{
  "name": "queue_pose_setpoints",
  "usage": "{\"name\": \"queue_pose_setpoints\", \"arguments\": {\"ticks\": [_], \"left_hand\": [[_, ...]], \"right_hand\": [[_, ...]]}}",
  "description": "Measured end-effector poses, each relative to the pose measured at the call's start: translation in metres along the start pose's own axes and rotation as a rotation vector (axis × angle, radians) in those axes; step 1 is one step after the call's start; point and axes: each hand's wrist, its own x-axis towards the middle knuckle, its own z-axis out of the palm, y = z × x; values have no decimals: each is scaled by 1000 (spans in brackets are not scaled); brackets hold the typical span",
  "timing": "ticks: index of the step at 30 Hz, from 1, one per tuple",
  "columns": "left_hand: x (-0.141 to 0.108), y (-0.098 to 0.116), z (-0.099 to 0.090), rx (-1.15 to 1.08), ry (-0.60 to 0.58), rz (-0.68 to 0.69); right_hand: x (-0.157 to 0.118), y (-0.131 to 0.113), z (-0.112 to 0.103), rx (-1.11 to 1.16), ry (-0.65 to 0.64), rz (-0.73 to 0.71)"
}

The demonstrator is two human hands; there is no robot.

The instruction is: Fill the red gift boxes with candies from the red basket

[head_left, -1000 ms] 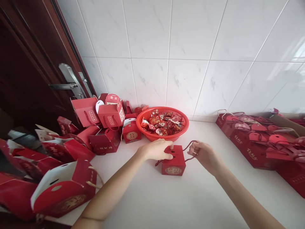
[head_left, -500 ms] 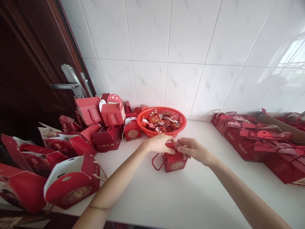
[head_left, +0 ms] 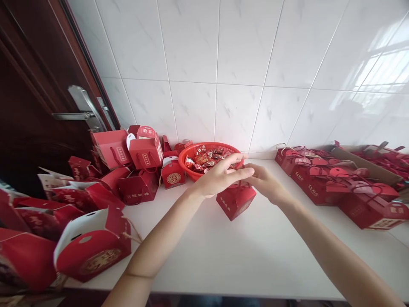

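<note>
A small red gift box with gold print hangs or stands, turned at an angle, below my two hands, in front of the candy basket. My left hand is over the box's upper left, its fingers stretched out and apart, pointing right. My right hand is at the box's top right, with fingertips pinched together near the top of the box; the cord there is mostly hidden. Behind my hands sits a red plastic basket full of wrapped candies.
Open red boxes crowd the left of the white table, with pink boxes stacked behind. Closed red boxes with cords line the right, beside a cardboard carton. A tiled wall and a door stand behind.
The box has turned, showing another side. My left hand has come off its top and its fingers have spread. My right hand has risen slightly. The view has shifted right.
</note>
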Motion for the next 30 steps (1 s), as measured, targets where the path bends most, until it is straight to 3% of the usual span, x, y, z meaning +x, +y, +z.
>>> {"name": "queue_pose_setpoints", "arguments": {"ticks": [5, 8, 12, 17, 23, 26, 30], "left_hand": [[12, 1, 14, 176, -8, 23], [16, -3, 18, 367, 68, 61], [18, -18, 22, 587, 206, 70], [25, -50, 27, 772, 138, -18], [38, -78, 30, 736, 95, -38], [38, -87, 34, 657, 55, -34], [27, -109, 44, 471, 95, 27]], "right_hand": [[2, 2, -5, -217, 127, -2], [3, 5, -11, -237, 197, -22], [2, 10, -18, -33, 292, -2], [-2, 12, -26, 252, 309, -3], [-10, 12, -37, 468, 214, 93], [-15, 18, -50, 355, 213, 99], [-34, 27, -80, 86, 355, 70]]}}
